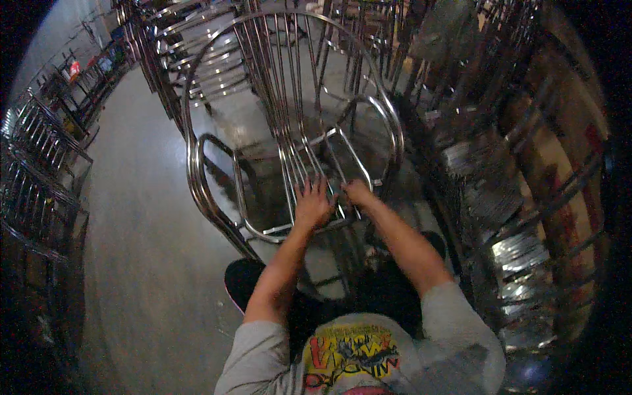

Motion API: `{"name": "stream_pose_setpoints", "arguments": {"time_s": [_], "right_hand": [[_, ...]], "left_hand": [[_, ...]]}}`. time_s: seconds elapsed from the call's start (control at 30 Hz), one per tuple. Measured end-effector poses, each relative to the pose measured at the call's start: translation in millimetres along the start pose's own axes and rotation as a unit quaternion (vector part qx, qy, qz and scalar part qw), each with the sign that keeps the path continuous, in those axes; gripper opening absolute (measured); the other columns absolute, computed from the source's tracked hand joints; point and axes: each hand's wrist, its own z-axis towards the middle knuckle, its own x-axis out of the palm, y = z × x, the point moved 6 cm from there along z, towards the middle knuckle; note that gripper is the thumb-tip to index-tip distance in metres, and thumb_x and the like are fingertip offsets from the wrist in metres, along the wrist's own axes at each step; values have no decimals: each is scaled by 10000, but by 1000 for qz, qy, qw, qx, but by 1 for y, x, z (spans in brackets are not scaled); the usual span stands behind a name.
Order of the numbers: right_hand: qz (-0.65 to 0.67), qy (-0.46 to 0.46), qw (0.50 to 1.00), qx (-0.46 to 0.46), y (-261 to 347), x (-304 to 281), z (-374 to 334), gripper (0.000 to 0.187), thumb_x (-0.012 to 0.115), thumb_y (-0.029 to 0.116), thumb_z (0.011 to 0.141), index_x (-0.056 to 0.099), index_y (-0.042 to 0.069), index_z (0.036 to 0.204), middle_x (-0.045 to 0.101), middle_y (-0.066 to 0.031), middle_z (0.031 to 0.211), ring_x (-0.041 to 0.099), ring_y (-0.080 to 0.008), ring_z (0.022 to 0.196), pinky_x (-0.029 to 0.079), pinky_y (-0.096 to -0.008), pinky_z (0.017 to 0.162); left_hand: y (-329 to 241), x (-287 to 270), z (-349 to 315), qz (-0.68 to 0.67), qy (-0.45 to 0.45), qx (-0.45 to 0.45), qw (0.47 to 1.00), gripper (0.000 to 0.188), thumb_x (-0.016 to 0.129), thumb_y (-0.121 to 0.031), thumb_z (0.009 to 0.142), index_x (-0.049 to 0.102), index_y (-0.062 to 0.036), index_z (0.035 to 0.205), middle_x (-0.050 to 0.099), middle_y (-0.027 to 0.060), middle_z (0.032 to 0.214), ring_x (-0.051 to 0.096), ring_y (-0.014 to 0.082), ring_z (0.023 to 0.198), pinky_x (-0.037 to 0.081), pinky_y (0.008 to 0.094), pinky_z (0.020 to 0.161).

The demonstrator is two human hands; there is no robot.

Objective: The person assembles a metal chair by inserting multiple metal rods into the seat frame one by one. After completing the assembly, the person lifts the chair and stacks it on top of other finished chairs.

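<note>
A shiny tubular metal chair frame [195, 170] stands in front of me, with a big rounded hoop, looped armrests and long thin bars running down its middle. Flat on the lower ends of those bars lies my left hand [315, 205], its fingers stretched out and slightly spread. Just right of it, my right hand [357, 193] is closed near the seat part of the frame. What its fingers grip, if anything, is too small and dim to make out.
Stacked metal frames [46, 171] line the left side, and more shiny frames [210, 59] stand behind the chair. Along the right are dark stacked frames with clear wrapping [520, 263] and brown cardboard [559, 151]. Grey floor [145, 217] stretches along the left.
</note>
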Motion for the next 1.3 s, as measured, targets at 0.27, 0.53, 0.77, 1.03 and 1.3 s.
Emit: {"name": "stream_pose_setpoints", "arguments": {"time_s": [0.27, 0.53, 0.77, 1.03, 1.3], "right_hand": [[-120, -14, 990, -68, 41, -11, -13, 569, 465, 414, 935, 508, -92, 1192, 550, -289, 1229, 543, -410, 1145, 437, -455, 939], [-132, -20, 989, -67, 63, 0, -18, 537, 382, 420, 956, 493, -29, 1227, 491, -292, 1289, 475, -420, 1217, 369, -485, 1018], [-217, 75, 973, -31, 63, -1, -7, 471, 403, 333, 937, 493, -58, 1185, 536, -285, 1234, 513, -455, 1140, 413, -505, 960], [-216, 88, 972, -35, 61, -4, -21, 472, 459, 306, 922, 508, -81, 1187, 577, -288, 1139, 574, -437, 1055, 449, -503, 917], [-60, -337, 931, -129, -3, -118, -186, 337, 543, 299, 922, 604, 31, 1116, 657, -228, 956, 650, -369, 897, 501, -452, 777]], "left_hand": [[3, 9, 3, 11, 20, 4, 1000, 631, 366, -426, 958, 297, -33, 1447, 292, 163, 1507, 274, 365, 1386, 141, 574, 1124], [3, 3, 3, -15, 6, -10, 1000, 598, 363, -369, 951, 320, -10, 1428, 302, 185, 1495, 272, 375, 1386, 157, 565, 1125], [2, 1, 3, -12, -4, -9, 1000, 598, 386, -348, 940, 322, -7, 1426, 312, 188, 1489, 288, 379, 1377, 174, 572, 1118], [4, 7, 6, 23, -19, 7, 1000, 659, 383, -451, 958, 273, -28, 1451, 346, 178, 1468, 359, 396, 1329, 204, 570, 1105], [8, 22, 17, 60, -11, 70, 996, 600, 405, -390, 968, 314, -9, 1423, 282, 169, 1505, 302, 361, 1364, 176, 543, 1117]]}}
